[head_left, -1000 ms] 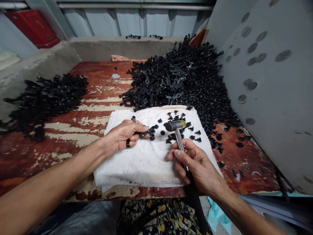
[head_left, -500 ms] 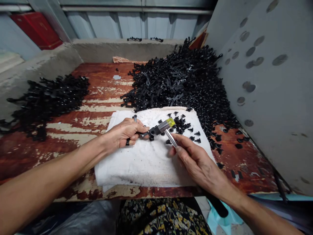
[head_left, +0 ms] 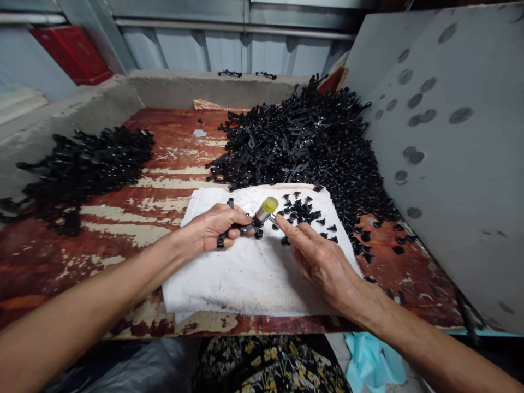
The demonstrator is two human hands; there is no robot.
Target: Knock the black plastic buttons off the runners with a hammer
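Note:
My left hand (head_left: pixel 213 228) pinches a small black plastic part (head_left: pixel 241 230) flat against a folded white cloth (head_left: pixel 249 273). My right hand (head_left: pixel 319 259) grips the handle of a small hammer, index finger stretched along it. The hammer head (head_left: pixel 265 210), metal with a yellow face, rests down on the end of the black part beside my left fingertips. Several small black caps (head_left: pixel 305 210) lie scattered on the cloth just right of the hammer.
A big heap of black parts (head_left: pixel 311 136) fills the back right against a grey board (head_left: pixel 450 153). A smaller heap (head_left: pixel 82 164) lies at the left on the worn red tabletop (head_left: pixel 172 142). A concrete ledge (head_left: pixel 196 84) runs behind.
The hammer head has swung left and down from above the caps onto the part held by my left hand. My right hand moved forward with it. The left hand has stayed put.

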